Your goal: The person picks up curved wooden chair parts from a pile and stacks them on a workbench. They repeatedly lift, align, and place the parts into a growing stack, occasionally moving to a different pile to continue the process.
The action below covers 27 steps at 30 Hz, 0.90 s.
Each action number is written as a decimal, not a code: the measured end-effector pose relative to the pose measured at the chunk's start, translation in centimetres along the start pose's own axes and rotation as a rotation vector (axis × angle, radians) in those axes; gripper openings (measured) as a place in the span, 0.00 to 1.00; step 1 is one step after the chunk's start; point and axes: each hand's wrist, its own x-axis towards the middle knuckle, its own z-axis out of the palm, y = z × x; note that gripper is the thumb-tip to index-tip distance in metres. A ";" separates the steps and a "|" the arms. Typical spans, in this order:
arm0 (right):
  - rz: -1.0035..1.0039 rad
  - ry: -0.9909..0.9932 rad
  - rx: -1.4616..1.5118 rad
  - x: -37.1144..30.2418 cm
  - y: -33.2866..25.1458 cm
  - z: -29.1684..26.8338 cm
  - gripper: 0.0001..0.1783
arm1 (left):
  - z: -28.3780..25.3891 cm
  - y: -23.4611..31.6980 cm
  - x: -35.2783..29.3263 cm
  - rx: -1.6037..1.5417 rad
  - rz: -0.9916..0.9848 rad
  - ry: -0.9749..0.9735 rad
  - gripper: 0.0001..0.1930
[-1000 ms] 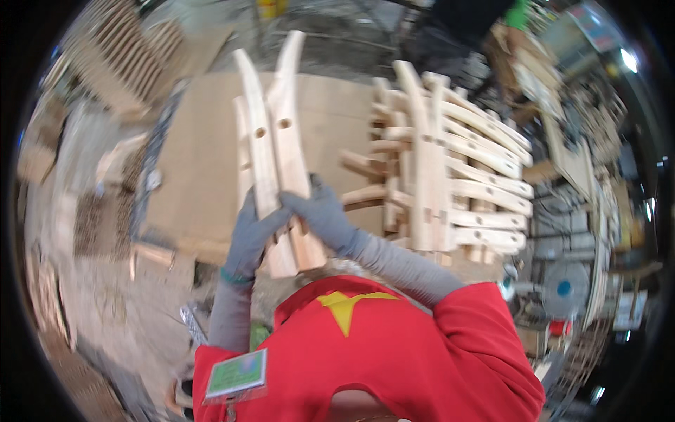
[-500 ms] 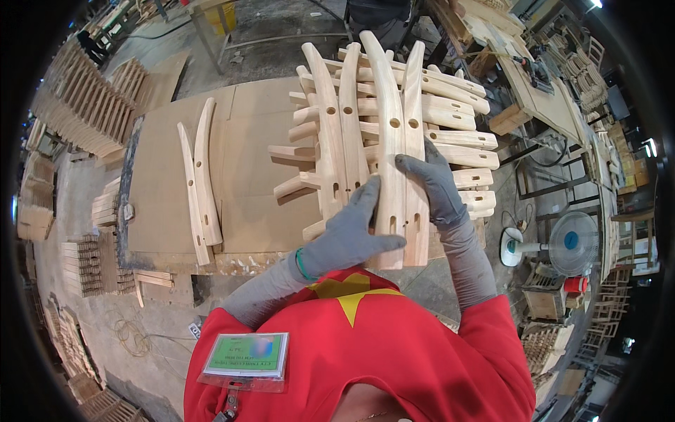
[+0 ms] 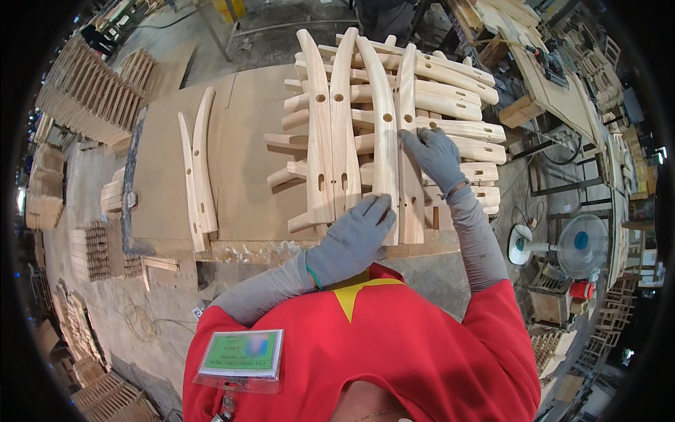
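Observation:
Four curved pale wooden chair legs with drilled holes and slots lie lengthwise, side by side, over a crosswise pile of similar legs (image 3: 467, 130). My gloved left hand (image 3: 355, 232) is closed over the near end of the third chair leg (image 3: 385, 141) from the left. On the rightmost chair leg (image 3: 410, 183), my gloved right hand (image 3: 434, 160) grips the right edge around the middle with bent fingers. To the left of these, two more chair legs, a left one (image 3: 320, 126) and its neighbour (image 3: 341, 105), rest untouched and nearly touching each other.
Another pair of curved legs (image 3: 200, 169) lies on the cardboard-covered table (image 3: 246, 141) at left. Stacked wooden parts (image 3: 84, 91) stand beyond it. A fan (image 3: 582, 243) is at the right, below a workbench (image 3: 548, 91) carrying a power tool.
The two right-hand legs have been lowered onto the pile and moved slightly apart. My right hand has shifted up along its leg; my left hand has moved to the third leg's near end.

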 end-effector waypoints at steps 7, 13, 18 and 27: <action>-0.026 0.245 -0.260 -1.6 -2.2 2.0 0.35 | -4.3 -2.5 -3.9 -0.140 -0.047 0.298 0.19; -0.181 0.400 -0.202 -2.6 -5.5 0.9 0.26 | -6.8 -16.7 -15.5 0.004 -0.816 0.588 0.28; -0.364 0.284 0.304 -6.6 -18.4 5.6 0.21 | -2.9 -25.0 -24.1 0.359 -1.452 0.257 0.59; -0.194 -0.222 0.555 -6.6 -24.6 27.4 0.31 | -6.3 -23.2 -21.5 -0.199 -1.434 0.185 0.61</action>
